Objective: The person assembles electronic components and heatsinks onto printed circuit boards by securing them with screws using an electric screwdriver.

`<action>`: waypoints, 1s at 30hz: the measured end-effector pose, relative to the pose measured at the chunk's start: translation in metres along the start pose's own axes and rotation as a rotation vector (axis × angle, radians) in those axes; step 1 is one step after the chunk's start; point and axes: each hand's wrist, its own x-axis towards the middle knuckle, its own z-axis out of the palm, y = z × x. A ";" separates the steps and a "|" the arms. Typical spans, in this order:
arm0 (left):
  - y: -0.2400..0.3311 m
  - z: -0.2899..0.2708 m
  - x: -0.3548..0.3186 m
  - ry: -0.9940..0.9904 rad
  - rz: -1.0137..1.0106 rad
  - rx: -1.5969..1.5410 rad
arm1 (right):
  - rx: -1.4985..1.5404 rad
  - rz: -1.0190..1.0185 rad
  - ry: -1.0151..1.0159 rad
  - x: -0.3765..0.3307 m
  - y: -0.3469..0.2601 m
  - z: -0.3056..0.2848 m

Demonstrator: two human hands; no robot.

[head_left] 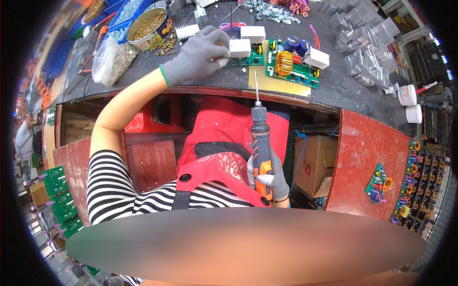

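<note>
Nearest: right hand (268, 180), grey-gloved, fingers wrapped tight round the grip of an electric screwdriver (260, 143). Tool body dark grey with orange grip; thin metal bit points up and away toward the bench (334, 88) edge, tip just short of it. Tool sits over the lap, above a red apron (219, 138), well apart from the boards.

Farther: left hand (200, 55), grey glove with green cuff, reaches across the dark bench top. Fingers curled together, pinching a small item against the left edge of a green circuit board (244, 53); what is pinched is too small to tell. This board carries white block components on top.

Just right of it: second green circuit board (293, 66) lying on a yellow sheet, with a copper-wound ring coil, two blue cylindrical capacitors and a white block.

Far left: round tin (149, 28) of small brass-coloured parts, some spilled beside it; clear plastic bag (112, 59) of small parts near it. Far right: stacked silver heat sinks (365, 45).
</note>
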 end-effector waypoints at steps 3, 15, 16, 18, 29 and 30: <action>0.010 0.007 -0.006 0.045 -0.009 0.032 | 0.008 0.002 -0.003 -0.001 -0.003 0.001; -0.101 -0.068 -0.048 -0.791 -0.482 -0.647 | -0.044 -0.017 0.014 -0.009 -0.012 -0.004; -0.110 -0.061 -0.045 -0.457 -0.560 -0.518 | -0.043 -0.005 0.005 -0.008 -0.013 -0.003; -0.128 -0.041 -0.041 -0.119 -0.623 -0.386 | -0.047 0.007 0.000 -0.007 -0.012 -0.002; -0.096 -0.081 -0.025 -0.198 -0.477 -0.291 | -0.114 -0.040 0.027 -0.019 -0.022 0.004; -0.086 -0.087 -0.021 -0.204 -0.519 -0.527 | -0.103 -0.045 0.022 -0.020 -0.024 0.003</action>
